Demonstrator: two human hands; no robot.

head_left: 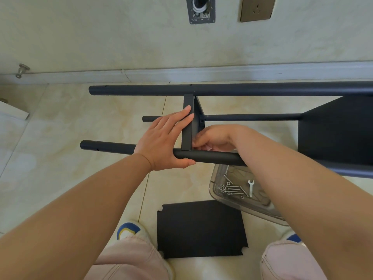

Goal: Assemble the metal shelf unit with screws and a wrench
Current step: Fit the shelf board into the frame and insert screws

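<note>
Your left hand [161, 138] lies flat-fingered against the shelf panel [187, 126] at the frame's centre, thumb hooked under the near pole [212, 157]. Your right hand [214, 139] curls its fingers at the panel's corner; what it pinches is hidden. At five o'clock, a clear tray [232, 203] holds screws [232, 189] and the wrench [250, 187].

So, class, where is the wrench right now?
The wrench lies in the clear tray beside the screws, lower right, under the right forearm.
</note>
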